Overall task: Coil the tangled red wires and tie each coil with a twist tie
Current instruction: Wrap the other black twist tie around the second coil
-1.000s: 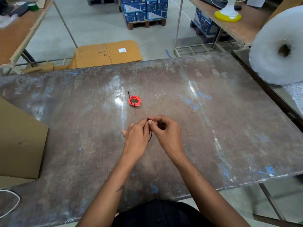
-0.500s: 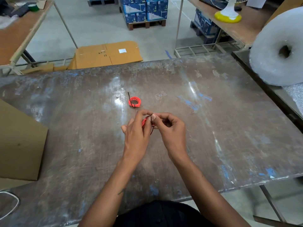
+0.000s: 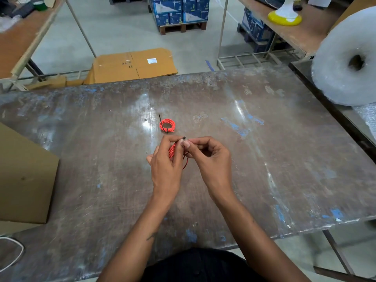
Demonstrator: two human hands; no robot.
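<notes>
- At the bottom of the frame two bare forearms reach up over the near edge of the worn brown surface (image 3: 264,180), with dark clothing below them.
- The left hand (image 3: 165,167), just left of centre, has its fingers curled round a coil of red wire (image 3: 173,152); a loop of that coil hangs out below, between the two hands.
- The right hand (image 3: 210,159), touching the left at the fingertips, pinches the end of a black twist tie (image 3: 183,137) between thumb and forefinger, its other fingers curled in.
- Just above the hands a second red coil (image 3: 167,125) lies flat on the surface, bound with a black tie whose tail points toward the upper left.
- A cardboard box (image 3: 24,180) stands at the left edge of the frame, and a white cable (image 3: 14,255) lies at the lower left.
- A big roll of bubble wrap (image 3: 343,64) sits at the upper right.
- Beyond the far edge, flattened cardboard (image 3: 134,66) lies on the floor; stacked blue boxes (image 3: 179,11) on a pallet fill the top centre.
</notes>
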